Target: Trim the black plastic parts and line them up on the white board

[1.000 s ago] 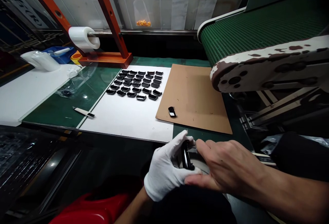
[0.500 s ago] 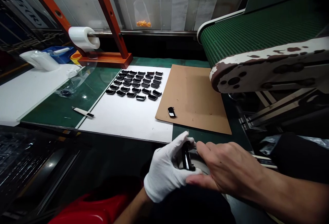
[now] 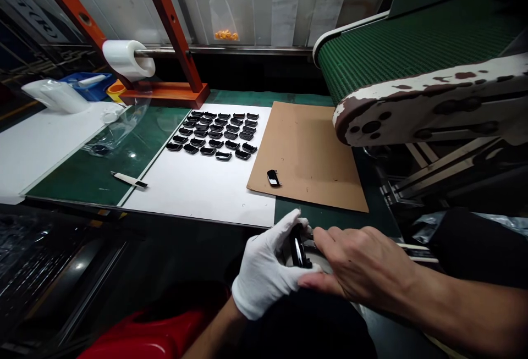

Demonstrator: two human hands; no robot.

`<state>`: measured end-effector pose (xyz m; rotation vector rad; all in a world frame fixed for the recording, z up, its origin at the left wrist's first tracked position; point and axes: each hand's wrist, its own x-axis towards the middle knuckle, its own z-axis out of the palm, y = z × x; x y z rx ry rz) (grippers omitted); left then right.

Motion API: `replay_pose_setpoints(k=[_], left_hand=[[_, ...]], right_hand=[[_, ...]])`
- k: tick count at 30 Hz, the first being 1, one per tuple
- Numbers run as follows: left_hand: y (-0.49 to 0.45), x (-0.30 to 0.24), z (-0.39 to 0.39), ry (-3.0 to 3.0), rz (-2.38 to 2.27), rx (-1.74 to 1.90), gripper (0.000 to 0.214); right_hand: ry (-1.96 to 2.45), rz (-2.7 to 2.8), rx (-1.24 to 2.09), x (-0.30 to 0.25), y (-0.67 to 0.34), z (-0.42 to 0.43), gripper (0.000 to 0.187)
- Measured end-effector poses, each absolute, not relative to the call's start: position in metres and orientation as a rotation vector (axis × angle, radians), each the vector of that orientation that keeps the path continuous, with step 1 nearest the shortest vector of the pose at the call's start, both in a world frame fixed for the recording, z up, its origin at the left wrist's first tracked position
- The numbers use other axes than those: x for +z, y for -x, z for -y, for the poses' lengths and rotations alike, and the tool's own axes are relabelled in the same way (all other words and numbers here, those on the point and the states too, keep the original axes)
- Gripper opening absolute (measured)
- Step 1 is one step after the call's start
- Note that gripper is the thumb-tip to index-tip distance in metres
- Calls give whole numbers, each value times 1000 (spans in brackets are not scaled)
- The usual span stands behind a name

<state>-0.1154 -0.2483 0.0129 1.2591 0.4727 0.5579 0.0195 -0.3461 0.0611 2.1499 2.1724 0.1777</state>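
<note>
My left hand (image 3: 264,271), in a white glove, is closed around a glossy black plastic part (image 3: 297,246), held tilted just off the table's front edge. My bare right hand (image 3: 363,260) is closed close beside it, its thumb against the gloved thumb. Something slim shows at the right fingertips, but the fingers hide its kind. One similar black piece (image 3: 273,178) lies on the brown cardboard sheet (image 3: 313,150). Several more black plastic parts (image 3: 215,143) stand in rows on the white sheet (image 3: 206,194).
A white-handled cutter (image 3: 128,179) lies on the green mat at left. Behind it, a wooden stand (image 3: 173,92) carries a roll of clear film (image 3: 124,59). The green conveyor belt (image 3: 412,51) overhangs the right side. A red stool (image 3: 157,326) is below at left.
The black part has turned slightly between my hands, showing more of its glossy face. The view has shifted a little; the pieces on the table stay put.
</note>
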Motion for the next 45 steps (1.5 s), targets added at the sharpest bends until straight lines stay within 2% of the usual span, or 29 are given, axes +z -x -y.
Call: replay_pose_setpoints(k=[11, 16, 18, 24, 29, 32, 36, 41, 45], left_hand=[[115, 6, 250, -1277, -507, 528, 75], [113, 5, 250, -1237, -513, 537, 74], [112, 4, 248, -1220, -486, 548, 73], [113, 2, 243, -1284, -353, 658, 74], [116, 5, 244, -1445, -311, 691, 78], [120, 9, 240, -1679, -378, 715, 78], [125, 15, 232, -2149, -507, 744, 76], [129, 12, 224, -2472, -560, 768, 71], [128, 2, 202, -2593, -650, 568, 70]], right_hand=[[-2142, -2168, 117, 57, -21, 349, 68], [-2130, -2192, 75, 53, -20, 351, 57], [-2151, -2225, 129, 52, -19, 350, 55], [-2295, -2337, 558, 59, -20, 346, 59], [-2373, -2387, 546, 61, -21, 349, 55], [-2498, -2495, 263, 56, -19, 351, 45], [-2798, -2424, -308, 44, -12, 353, 34], [-3147, -1977, -1093, 22, 0, 352, 36], [-3391, -1439, -1892, -7, 13, 354, 41]])
